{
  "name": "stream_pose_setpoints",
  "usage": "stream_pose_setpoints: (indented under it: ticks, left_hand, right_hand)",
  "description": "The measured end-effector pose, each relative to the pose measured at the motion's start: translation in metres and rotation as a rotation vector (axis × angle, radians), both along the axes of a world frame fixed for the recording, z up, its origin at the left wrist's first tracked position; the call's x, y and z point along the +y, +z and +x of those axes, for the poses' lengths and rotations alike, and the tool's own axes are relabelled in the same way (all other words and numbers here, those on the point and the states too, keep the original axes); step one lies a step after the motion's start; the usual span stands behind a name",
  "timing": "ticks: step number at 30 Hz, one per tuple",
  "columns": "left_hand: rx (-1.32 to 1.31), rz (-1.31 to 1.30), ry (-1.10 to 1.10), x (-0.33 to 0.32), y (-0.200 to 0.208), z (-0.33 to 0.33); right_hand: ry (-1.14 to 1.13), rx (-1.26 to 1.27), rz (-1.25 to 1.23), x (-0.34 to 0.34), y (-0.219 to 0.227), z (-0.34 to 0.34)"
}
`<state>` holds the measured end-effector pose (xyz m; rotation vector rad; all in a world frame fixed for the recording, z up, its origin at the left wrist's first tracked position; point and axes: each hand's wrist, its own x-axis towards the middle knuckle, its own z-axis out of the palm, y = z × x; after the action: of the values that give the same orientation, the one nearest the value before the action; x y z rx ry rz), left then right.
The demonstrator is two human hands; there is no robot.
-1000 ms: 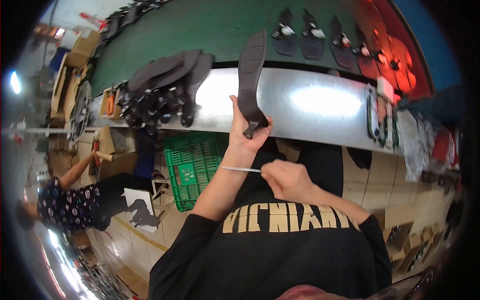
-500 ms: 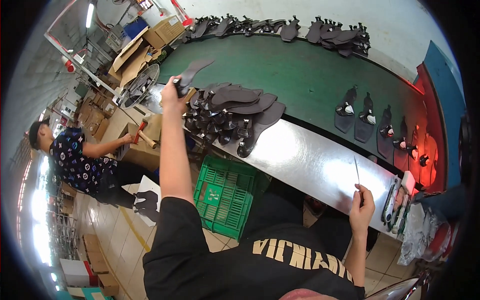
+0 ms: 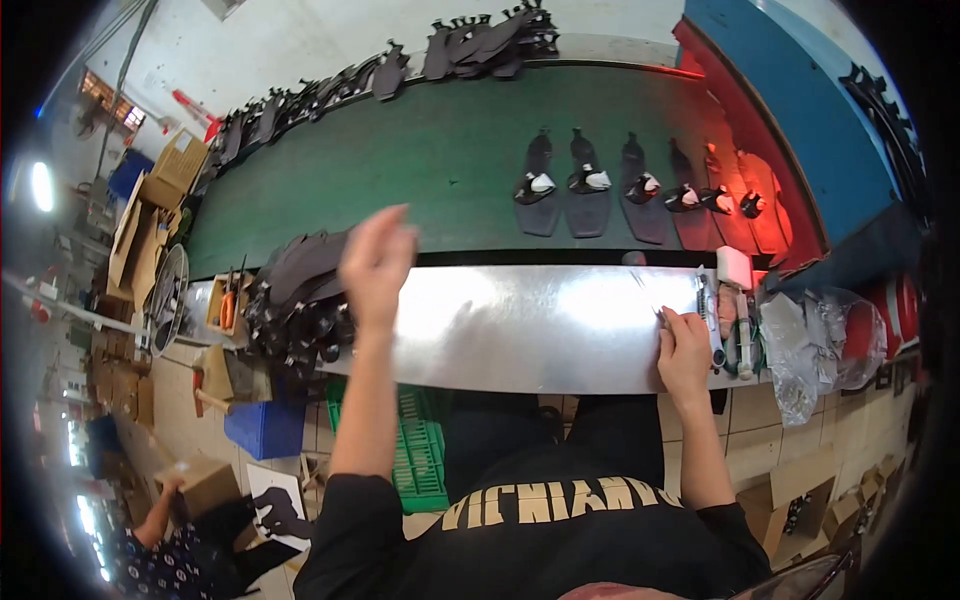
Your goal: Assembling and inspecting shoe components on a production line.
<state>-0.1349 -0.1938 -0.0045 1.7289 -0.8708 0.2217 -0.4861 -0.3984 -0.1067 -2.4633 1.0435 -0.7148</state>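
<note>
My left hand is raised over the near edge of the green conveyor belt. It is smeared by motion, and no shoe part shows in it. Just left of it, a pile of dark grey soles with glossy black heels lies on the shiny metal ledge. At the ledge's right part, my right hand is closed round a thin, pointed metal tool, its tip toward the belt. Beyond that hand, several dark sandals with pale pieces at their straps lie in a row on the belt.
Red light glows at the blue machine's opening. Hand tools and clear plastic bags sit at right. More soles line the belt's far edge. Below are a green crate and a co-worker with a cardboard box.
My view has swung right. The sole with a black heel no longer shows in my left hand, which has come back toward the ledge. My right hand keeps the thin tool.
</note>
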Motion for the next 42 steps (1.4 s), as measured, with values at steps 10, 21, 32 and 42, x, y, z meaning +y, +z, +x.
stream_pose_setpoints:
  ticks: [10,21,32,42]
  left_hand:
    - [-0.182,0.584,0.268,-0.219,-0.147,-0.01]
    - [0.829,0.014,-0.522,-0.072,-0.02,-0.09]
    - [1.252,-0.283,-0.676,0.038,-0.036,-0.153]
    - [1.162,-0.295,-0.648,0.056,-0.041,-0.157]
  right_hand:
    - [0.002,-0.123,-0.104,0.014,0.024,0.001]
    - [0.559,-1.087,1.278,0.025,0.024,0.048]
    - [0.597,-0.631,0.944,0.08,0.093,0.041]
    - [0.584,-0.493,0.567,0.111,0.088,0.028]
